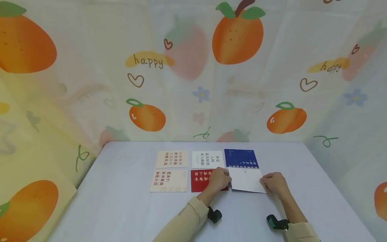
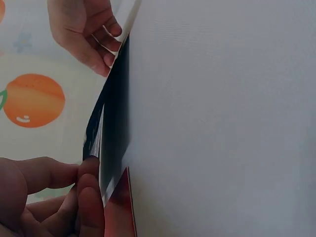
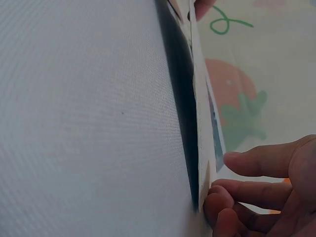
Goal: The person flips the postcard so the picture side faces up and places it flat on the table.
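Observation:
A white-topped postcard [image 1: 246, 179] is held by its two short edges, slightly above the table. My left hand [image 1: 219, 178] pinches its left edge, over the corner of a red postcard [image 1: 199, 179]. At the opposite edge, my right hand [image 1: 275, 183] grips the card with curled fingers. In the left wrist view the card's underside [image 2: 111, 86] looks dark and casts a shadow. Seen from the right wrist, the card [image 3: 202, 128] is nearly edge-on beside my right fingers [image 3: 222, 200]. A dark blue postcard [image 1: 241, 158] lies right behind the held card.
Two cream postcards [image 1: 172, 159] with printed characters lie at the left, one behind the other. Between cream and blue is a white postcard [image 1: 207, 159]. A white cloth covers the table [image 1: 115, 195]. A fruit-patterned curtain [image 1: 187, 111] rises behind it.

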{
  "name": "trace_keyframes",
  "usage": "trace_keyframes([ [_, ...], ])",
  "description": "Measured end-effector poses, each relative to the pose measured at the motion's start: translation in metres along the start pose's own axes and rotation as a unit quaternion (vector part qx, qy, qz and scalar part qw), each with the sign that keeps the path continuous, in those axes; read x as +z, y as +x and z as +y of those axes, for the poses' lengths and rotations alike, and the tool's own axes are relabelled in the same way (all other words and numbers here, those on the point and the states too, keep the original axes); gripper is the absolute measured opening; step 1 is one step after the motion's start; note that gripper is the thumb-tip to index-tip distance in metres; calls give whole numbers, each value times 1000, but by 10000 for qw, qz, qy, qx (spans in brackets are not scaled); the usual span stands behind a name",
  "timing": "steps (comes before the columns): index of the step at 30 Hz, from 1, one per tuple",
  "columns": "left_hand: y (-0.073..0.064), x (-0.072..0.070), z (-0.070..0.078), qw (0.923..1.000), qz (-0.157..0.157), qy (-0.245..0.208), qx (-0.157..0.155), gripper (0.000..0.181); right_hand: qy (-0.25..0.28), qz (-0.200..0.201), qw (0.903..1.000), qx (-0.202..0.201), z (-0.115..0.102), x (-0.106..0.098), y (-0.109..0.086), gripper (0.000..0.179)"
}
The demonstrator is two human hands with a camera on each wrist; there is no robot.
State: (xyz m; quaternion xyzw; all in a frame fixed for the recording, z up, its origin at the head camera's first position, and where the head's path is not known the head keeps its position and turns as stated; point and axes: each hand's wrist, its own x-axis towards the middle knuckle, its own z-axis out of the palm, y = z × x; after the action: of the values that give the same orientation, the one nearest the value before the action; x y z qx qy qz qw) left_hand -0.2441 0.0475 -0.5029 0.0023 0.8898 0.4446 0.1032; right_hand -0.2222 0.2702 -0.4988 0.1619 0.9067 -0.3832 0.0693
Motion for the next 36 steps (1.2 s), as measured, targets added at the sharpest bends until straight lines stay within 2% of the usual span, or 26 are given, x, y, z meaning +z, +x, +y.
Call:
trace_keyframes([
  [6, -2, 1, -1, 9999, 15, 8, -110, 31, -36, -35, 10000, -37, 2, -1, -3, 33],
  [11, -1, 0, -2, 9998, 25, 57, -212, 20, -95, -51, 9999, -32, 4, -4, -3, 33],
  [16, 0, 0, -3, 9995, -50, -6, -311, 17, -103, -7, 9999, -87, 6, -6, 0, 30],
  [26, -1, 0, -6, 9997, -37, 64, -253, 9, -162, 116, 9997, -102, 7, -4, 2, 25],
  [31, -2, -1, -6, 9998, 115, 143, -51, 7, 5, 141, 9999, -82, 10, -3, 3, 25],
  [36, -3, -3, -6, 9996, 244, -24, 127, 4, 216, 182, 9996, -27, 11, -5, 4, 29],
])
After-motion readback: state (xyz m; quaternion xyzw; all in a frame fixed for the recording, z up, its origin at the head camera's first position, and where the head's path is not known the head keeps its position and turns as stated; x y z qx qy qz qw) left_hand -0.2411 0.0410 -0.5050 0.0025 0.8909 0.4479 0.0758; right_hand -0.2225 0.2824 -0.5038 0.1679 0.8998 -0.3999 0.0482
